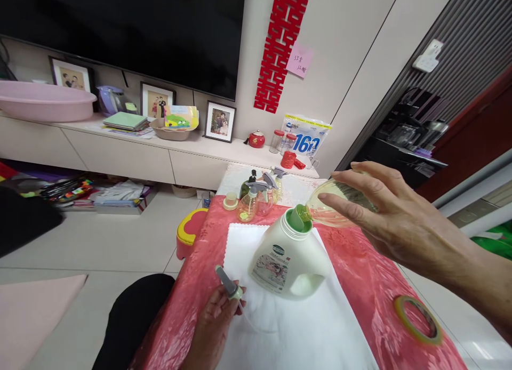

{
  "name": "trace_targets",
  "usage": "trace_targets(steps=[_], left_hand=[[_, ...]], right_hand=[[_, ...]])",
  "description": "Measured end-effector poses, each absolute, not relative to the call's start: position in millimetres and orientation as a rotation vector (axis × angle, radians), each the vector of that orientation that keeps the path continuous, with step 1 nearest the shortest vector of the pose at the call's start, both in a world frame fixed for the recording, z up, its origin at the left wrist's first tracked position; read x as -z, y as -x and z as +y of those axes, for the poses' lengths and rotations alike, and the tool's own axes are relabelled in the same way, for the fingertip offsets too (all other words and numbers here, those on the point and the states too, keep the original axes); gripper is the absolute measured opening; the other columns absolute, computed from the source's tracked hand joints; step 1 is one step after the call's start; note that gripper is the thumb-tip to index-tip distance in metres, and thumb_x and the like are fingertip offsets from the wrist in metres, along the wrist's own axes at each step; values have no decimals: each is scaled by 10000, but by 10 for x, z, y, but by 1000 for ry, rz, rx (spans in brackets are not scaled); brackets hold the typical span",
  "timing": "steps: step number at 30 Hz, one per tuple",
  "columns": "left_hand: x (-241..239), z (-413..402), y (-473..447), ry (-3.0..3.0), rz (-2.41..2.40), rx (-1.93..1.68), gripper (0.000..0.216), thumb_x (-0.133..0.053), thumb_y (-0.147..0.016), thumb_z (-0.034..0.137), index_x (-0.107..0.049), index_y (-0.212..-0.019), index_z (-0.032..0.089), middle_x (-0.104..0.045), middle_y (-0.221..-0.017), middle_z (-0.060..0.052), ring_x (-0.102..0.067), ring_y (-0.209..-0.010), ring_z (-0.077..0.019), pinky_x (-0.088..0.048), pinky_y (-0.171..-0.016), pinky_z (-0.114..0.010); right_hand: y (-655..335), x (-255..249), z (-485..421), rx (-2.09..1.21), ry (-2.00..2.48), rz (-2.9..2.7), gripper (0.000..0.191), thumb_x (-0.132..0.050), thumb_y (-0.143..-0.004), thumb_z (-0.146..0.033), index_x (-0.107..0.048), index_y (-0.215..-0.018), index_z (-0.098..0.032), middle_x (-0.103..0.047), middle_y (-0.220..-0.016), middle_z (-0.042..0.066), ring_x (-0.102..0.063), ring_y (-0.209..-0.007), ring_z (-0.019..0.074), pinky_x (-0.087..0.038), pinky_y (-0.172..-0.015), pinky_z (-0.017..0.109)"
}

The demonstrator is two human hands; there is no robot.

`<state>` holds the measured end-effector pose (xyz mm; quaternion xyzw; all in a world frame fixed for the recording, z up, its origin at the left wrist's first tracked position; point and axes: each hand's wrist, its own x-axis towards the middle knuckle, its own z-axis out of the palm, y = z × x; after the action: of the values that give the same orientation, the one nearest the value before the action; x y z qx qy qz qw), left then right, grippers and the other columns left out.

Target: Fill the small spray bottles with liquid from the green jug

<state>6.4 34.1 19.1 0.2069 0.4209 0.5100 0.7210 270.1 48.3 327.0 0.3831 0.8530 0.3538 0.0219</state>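
My right hand [384, 215] grips a clear plastic bottle [332, 204] with yellowish liquid, tipped on its side with its neck at the green opening of a white jug [286, 252]. The jug stands on a white cloth [280, 322] spread over the red tablecloth [368, 284]. My left hand [214, 327] rests at the cloth's left edge and holds a grey spray head with a thin tube [229, 286], pointing up and left.
Several small spray bottles [256, 199] and a cream lid [231, 201] stand at the table's far end. A tape ring [418, 319] lies on the right. A yellow-red stool [191, 230] sits on the floor left; a sideboard [132, 157] with a pink basin [44, 101] runs behind.
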Motion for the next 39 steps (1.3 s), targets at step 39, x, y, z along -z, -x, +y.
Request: trace_targets(steps=[39], left_hand=[[-747, 231, 235, -442, 719, -1261, 266, -818, -787, 243, -729, -1030, 184, -788, -1039, -73, -746, -866, -131, -607, -822, -220]], right_hand=[[-2556, -828, -1058, 329, -2544, 2688, 630, -623, -878, -321, -398, -1465, -345, -428, -1462, 83, -465, -1306, 297, -531, -1004, 513]])
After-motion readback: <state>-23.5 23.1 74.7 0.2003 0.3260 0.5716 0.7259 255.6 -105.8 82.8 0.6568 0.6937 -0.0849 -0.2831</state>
